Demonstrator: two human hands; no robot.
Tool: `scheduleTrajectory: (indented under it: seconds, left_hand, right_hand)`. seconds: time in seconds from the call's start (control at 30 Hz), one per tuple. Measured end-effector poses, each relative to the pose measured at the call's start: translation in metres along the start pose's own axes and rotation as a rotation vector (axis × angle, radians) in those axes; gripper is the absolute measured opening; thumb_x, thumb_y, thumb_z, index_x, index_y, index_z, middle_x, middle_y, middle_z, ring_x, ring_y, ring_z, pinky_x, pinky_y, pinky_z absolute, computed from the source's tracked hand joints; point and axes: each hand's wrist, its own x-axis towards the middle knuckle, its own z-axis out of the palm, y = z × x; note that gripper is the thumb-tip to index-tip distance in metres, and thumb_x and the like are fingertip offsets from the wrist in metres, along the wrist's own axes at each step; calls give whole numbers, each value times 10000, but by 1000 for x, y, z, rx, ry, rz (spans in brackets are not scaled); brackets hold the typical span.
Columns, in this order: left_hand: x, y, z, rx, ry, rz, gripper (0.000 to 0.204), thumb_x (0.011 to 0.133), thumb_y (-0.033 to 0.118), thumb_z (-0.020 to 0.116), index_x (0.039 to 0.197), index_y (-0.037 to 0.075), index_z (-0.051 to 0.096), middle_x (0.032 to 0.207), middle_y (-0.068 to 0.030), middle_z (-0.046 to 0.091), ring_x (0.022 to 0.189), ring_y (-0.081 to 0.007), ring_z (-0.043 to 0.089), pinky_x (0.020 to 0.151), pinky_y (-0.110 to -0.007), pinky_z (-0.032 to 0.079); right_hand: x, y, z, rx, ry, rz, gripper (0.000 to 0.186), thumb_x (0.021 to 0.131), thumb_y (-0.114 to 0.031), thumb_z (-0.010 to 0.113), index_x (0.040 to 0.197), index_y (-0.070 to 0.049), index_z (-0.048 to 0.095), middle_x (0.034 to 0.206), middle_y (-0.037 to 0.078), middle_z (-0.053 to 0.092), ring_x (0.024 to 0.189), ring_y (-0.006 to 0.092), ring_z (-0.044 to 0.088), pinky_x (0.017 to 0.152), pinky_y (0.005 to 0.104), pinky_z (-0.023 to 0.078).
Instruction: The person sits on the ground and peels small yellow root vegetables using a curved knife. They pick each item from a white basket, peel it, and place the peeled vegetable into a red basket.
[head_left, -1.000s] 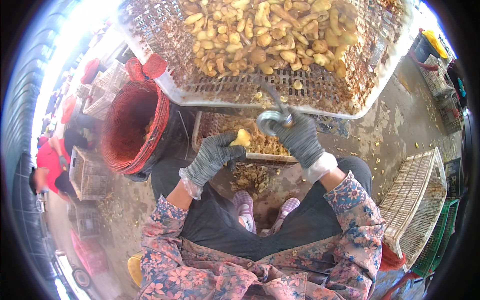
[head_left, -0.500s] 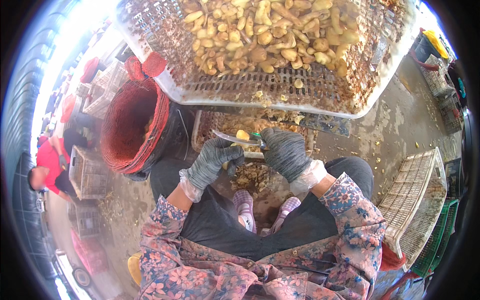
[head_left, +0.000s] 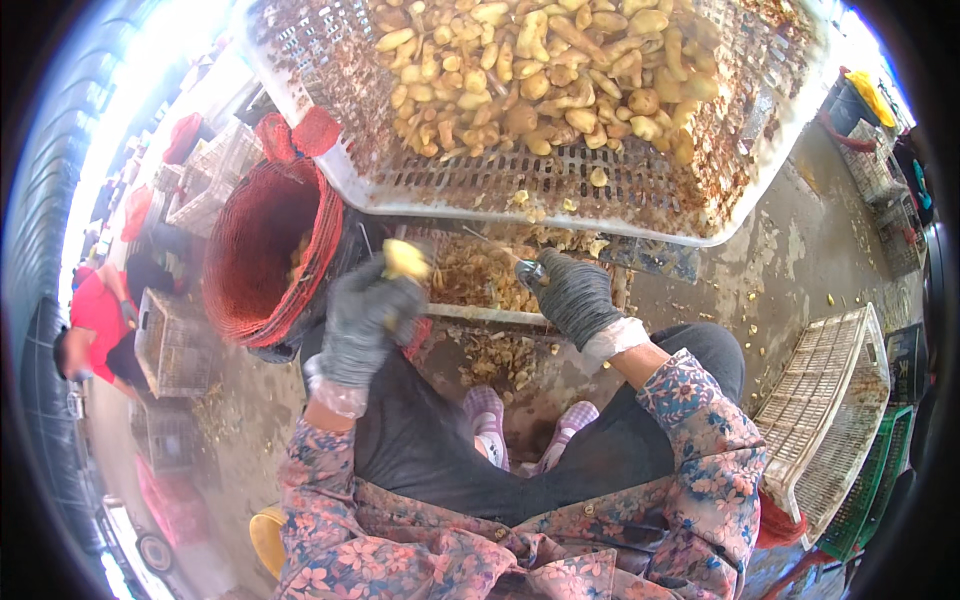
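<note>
My left hand [head_left: 365,315], in a grey knitted glove and slightly blurred, has its fingers round a pale yellow piece [head_left: 405,260] that looks like peeled ginger. It is up beside the red net bag [head_left: 265,265] lining a dark bucket on my left. The grip of a small knife [head_left: 530,268] sits in my gloved right hand [head_left: 575,295], its thin blade pointing left and away from me. Beyond both hands, a large white crate [head_left: 480,217] bears a heap of similar knobbly pieces [head_left: 540,90]. Below that crate, a lower tray [head_left: 480,314] holds yellowish scraps.
Scraps [head_left: 500,360] litter the wet floor before my feet. White crates [head_left: 820,410] and a green crate [head_left: 885,480] stand at my right. On the left are more crates [head_left: 180,345] and a person in red [head_left: 95,315]. A black bucket with yellow cloth [head_left: 870,95] is far right.
My left hand has moved left and away from the knife, carrying the yellow piece toward the net bag. My right hand has shifted slightly right with the knife.
</note>
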Motion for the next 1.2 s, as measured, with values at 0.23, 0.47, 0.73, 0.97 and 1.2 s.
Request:
scheduleTrajectory:
  seconds: [0.23,0.47,0.73,0.97,1.2]
  left_hand:
    - [36,55,-95,1205,804,140,460,809,134,674,1230,0,547,1170,-164,606,1030,-276,601,901,-338,464]
    - [112,39,3,1203,400,536,448,790,201,665,1195,31,580,1143,-210,599,1080,-338,563,959,-378,418]
    - [220,54,139,1345,169,493,517,851,330,586,1300,86,512,1236,-207,557,1128,-349,538,952,-391,417]
    - [290,51,182,987,293,497,628,866,296,590,1373,-6,377,1298,-229,509,1184,-337,511,1003,-378,387]
    - [274,81,182,1064,55,231,506,764,208,712,1194,-7,553,1102,-220,606,1019,-284,617,873,-344,516]
  right_hand:
    - [-2,7,-3,-88,-43,46,373,840,-418,627,923,-54,629,745,184,653,700,341,651,623,422,504]
    - [-8,-8,-21,126,66,147,364,823,-404,651,952,-64,631,766,179,659,720,342,654,633,412,510]
    - [-22,-6,-49,290,13,204,385,762,-347,732,970,-42,623,743,161,653,711,327,659,611,394,502]
    - [-35,-3,-66,428,-66,170,410,778,-362,727,1004,-42,606,768,163,661,767,308,673,643,363,510]
    - [-30,-5,-66,603,-12,174,400,776,-354,733,978,-35,603,764,155,657,722,281,665,647,362,504]
